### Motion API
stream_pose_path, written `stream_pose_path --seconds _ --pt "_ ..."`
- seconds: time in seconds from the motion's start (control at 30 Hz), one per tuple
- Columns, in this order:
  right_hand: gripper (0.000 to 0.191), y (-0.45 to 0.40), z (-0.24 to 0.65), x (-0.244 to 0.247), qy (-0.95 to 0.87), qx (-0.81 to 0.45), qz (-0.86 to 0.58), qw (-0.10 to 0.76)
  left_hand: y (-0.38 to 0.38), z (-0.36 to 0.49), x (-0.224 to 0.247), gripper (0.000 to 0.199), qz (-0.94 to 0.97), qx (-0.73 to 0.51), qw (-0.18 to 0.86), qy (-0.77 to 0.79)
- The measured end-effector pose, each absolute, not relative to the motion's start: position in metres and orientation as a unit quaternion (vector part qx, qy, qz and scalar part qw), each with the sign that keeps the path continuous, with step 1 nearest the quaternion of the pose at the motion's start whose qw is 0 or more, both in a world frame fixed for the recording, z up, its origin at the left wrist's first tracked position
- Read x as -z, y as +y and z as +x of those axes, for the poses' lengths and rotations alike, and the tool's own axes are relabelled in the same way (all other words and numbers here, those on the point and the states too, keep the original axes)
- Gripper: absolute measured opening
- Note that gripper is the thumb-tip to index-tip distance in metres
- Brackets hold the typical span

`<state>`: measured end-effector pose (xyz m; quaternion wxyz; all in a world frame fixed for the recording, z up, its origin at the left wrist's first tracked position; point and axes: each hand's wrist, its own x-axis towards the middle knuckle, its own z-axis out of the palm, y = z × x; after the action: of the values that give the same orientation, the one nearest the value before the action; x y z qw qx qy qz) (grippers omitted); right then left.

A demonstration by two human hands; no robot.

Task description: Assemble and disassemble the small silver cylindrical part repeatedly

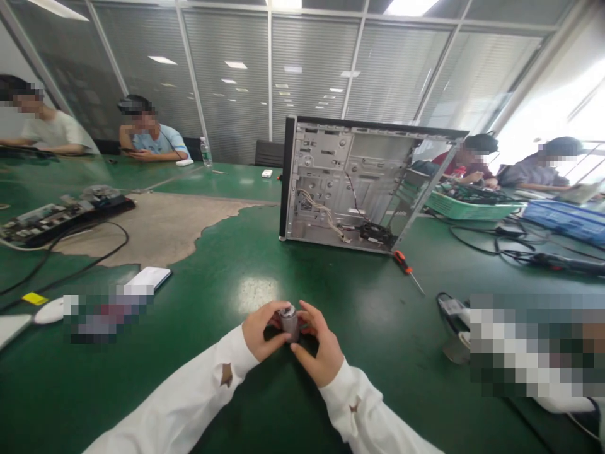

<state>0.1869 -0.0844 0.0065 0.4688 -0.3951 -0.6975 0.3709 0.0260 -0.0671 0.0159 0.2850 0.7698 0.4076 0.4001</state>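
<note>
A small grey metal cylinder (pixel 290 324) stands upright near the front middle of the green table. My left hand (pixel 262 331) curves round its left side, with fingers and thumb against it. From the right, my right hand (pixel 321 343) cups the same cylinder, its thumb near the base and its fingers bent at the side. Both hands are closed on it between them. Beyond them an open computer case (pixel 352 183) stands on the table, its inside and some cables showing.
An orange-handled screwdriver (pixel 404 263) lies by the case. Green basket (pixel 472 207) and blue basket (pixel 567 221) are at the right with black cables. A circuit assembly (pixel 66 217), white mouse (pixel 50 311) and phone (pixel 147 279) lie left. Several people sit round the far side.
</note>
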Motion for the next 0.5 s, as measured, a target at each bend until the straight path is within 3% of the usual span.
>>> stream_pose_path --seconds 0.3,0.5 --pt "0.056 -0.077 0.189 0.001 -0.626 -0.497 -0.315 0.512 -0.058 0.026 -0.013 0.051 0.562 -0.479 0.558 0.378" --pt "0.054 -0.083 0.182 -0.004 -0.588 -0.540 -0.276 0.535 -0.057 0.021 -0.020 0.050 0.420 -0.413 0.710 0.385"
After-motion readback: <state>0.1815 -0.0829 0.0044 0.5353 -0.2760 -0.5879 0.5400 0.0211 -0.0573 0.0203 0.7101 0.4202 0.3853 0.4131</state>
